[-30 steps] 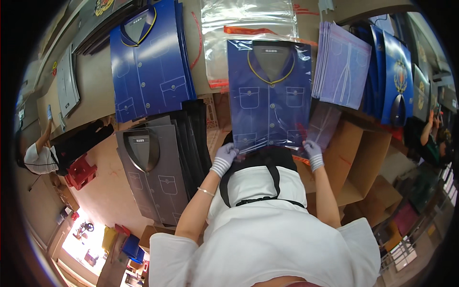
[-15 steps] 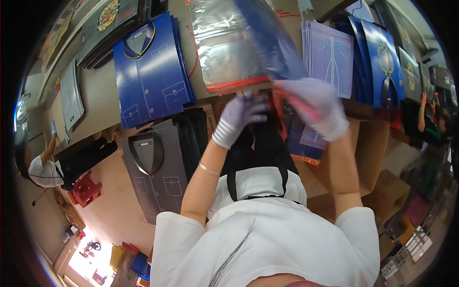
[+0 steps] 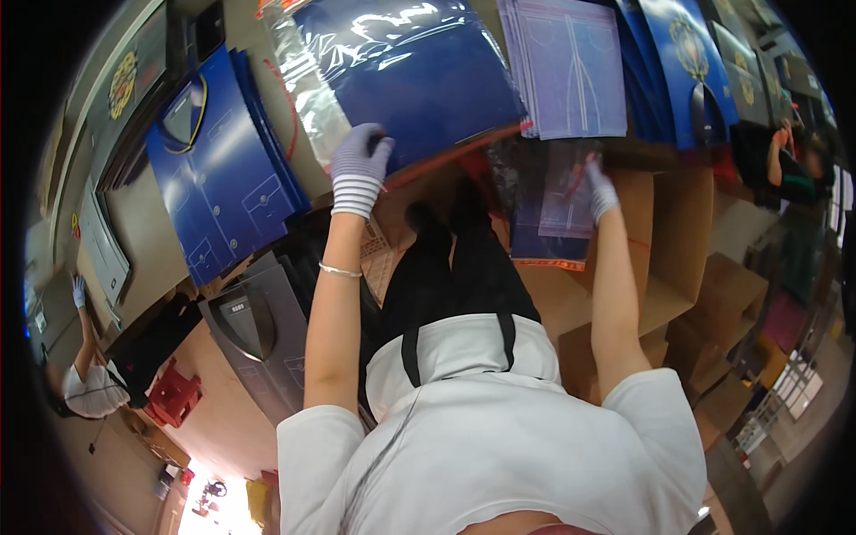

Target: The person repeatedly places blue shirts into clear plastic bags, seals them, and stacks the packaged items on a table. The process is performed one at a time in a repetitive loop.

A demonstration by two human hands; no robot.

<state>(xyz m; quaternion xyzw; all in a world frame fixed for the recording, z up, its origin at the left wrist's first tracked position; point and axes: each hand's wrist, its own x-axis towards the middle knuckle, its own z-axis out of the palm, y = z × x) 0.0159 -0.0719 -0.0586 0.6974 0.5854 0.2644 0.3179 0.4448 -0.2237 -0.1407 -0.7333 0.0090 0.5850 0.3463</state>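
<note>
My left hand (image 3: 361,165), in a pale lavender glove with a striped cuff, rests at the near left of a clear plastic bag (image 3: 312,116). Its fingers are loosely curved, apart, with nothing visible in them. A glossy dark blue sheet (image 3: 419,98) lies under the film, and a red strip runs along the near edge. My right hand (image 3: 601,185), also gloved, is at the right side of a bagged blue and lavender printed sheet (image 3: 563,201) with an orange lower strip. Its fingers are blurred and partly hidden, so its grip is unclear.
Blue shirt-shaped printed sheets (image 3: 214,169) are stacked at left, dark grey ones (image 3: 254,325) below them. Lavender printed sheets (image 3: 575,71) and more blue ones (image 3: 678,71) lie at right. An open cardboard box (image 3: 673,236) stands near my right arm. Other people work at both sides.
The blue sheet, tilted and blurred before, now lies flat under the clear film. My hands have moved apart: the left to the bag's left side, the right down beside the bagged printed sheet.
</note>
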